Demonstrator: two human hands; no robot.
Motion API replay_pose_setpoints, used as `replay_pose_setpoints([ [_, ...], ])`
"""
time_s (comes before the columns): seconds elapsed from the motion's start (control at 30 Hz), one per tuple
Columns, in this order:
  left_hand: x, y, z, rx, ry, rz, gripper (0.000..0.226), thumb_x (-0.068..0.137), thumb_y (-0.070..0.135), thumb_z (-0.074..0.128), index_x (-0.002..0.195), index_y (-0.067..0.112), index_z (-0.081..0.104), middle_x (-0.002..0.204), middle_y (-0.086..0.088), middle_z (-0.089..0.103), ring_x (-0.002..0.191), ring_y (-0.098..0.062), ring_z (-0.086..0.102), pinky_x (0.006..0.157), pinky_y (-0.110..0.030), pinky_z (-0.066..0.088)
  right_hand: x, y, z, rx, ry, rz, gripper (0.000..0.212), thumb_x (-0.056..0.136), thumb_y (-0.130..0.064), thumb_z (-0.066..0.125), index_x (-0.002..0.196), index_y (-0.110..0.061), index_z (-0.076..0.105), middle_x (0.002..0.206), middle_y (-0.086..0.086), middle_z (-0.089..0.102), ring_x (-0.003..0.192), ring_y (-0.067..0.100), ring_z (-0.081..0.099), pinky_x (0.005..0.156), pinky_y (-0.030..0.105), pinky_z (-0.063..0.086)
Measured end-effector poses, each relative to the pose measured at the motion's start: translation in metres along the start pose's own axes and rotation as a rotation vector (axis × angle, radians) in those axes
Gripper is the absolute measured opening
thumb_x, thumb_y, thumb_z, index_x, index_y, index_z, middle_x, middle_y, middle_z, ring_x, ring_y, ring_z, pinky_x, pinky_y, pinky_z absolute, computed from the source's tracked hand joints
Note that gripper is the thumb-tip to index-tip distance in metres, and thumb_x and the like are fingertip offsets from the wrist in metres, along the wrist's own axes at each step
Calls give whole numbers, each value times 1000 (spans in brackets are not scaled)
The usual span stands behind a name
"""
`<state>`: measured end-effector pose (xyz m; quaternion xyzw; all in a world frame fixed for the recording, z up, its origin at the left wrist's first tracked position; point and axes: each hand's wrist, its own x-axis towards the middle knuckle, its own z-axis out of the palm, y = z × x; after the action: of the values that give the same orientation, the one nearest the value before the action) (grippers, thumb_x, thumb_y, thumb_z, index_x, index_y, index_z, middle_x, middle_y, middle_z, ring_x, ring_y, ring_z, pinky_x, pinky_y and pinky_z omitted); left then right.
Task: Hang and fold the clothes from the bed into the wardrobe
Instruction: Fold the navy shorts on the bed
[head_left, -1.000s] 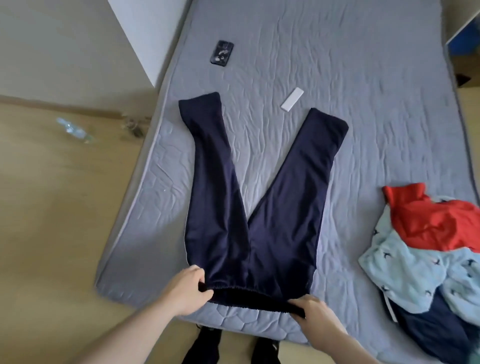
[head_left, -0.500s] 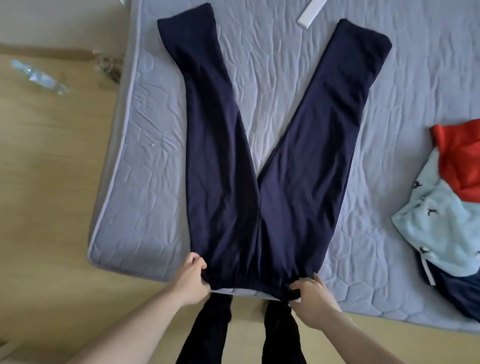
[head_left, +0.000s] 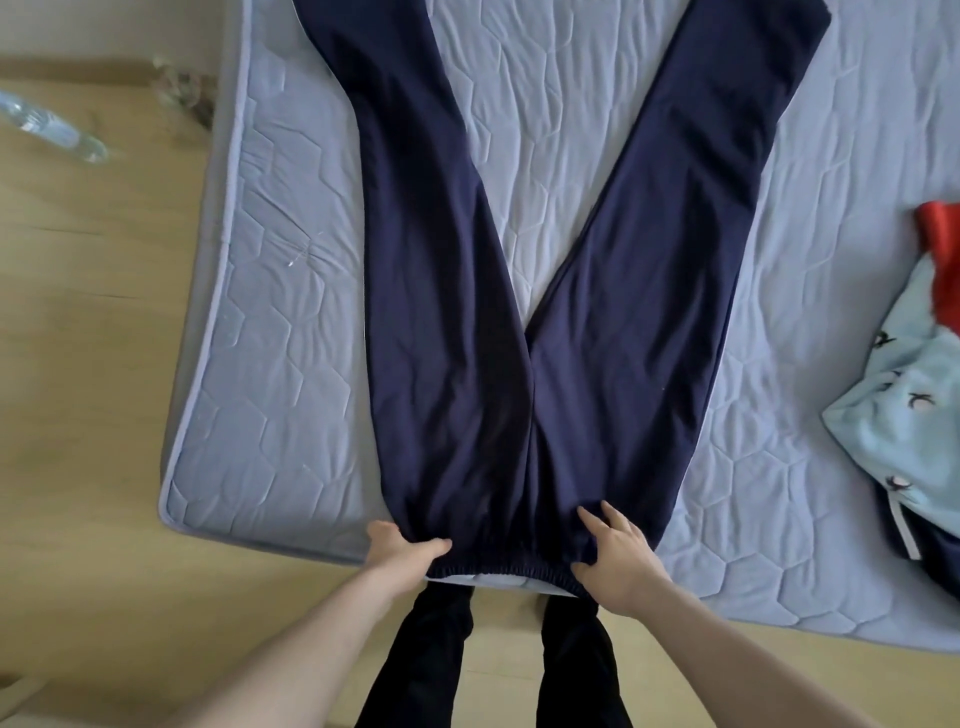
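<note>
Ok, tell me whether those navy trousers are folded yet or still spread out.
Spread, not folded. The navy trousers lie flat on the mattress, legs apart in a V, with the left hand and right hand at the waistband.

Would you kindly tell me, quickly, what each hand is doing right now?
Left hand: grips the waistband of the navy trousers.
Right hand: open, fingers spread, pressing on the waistband.
</note>
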<state>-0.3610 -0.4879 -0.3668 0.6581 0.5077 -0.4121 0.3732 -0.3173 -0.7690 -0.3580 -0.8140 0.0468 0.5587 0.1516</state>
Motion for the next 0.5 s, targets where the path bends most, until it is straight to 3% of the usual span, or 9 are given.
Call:
replay_pose_setpoints([
  [0.13, -3, -1, 2, -72, 42, 51, 54, 83, 25, 82, 116, 15, 42, 107, 4, 60, 98, -22, 61, 85, -34, 47, 0, 4, 3, 4, 5, -8, 80, 98, -36, 59, 164, -27, 16, 172, 3, 3, 158, 26, 5, 127, 31, 13],
  [0.3, -25, 8, 8, -156, 164, 235, 30, 90, 12, 65, 110, 18, 43, 102, -1, 64, 92, -25, 64, 80, -40, 51, -3, 5, -3, 80, 38, -4, 75, 97, -31, 60, 163, -28, 23, 172, 1, 9, 156, 27, 16, 125, 32, 21],
  [0.4, -47, 19, 18, -122, 217, 434, 37, 93, 10, 63, 121, 22, 42, 101, 8, 64, 90, -22, 63, 75, -33, 44, -10, 6, -6, 182, 117, 5, 72, 95, -26, 59, 161, -29, 30, 170, 0, 17, 152, 27, 27, 121, 35, 31],
  [0.5, -66, 31, 26, -47, 206, 554, 64, 96, 19, 66, 150, 21, 33, 131, 9, 61, 117, -17, 59, 96, -31, 46, -19, 10, -13, 271, 183, 12, 69, 94, -25, 59, 159, -29, 35, 168, -1, 23, 148, 23, 37, 116, 34, 38],
])
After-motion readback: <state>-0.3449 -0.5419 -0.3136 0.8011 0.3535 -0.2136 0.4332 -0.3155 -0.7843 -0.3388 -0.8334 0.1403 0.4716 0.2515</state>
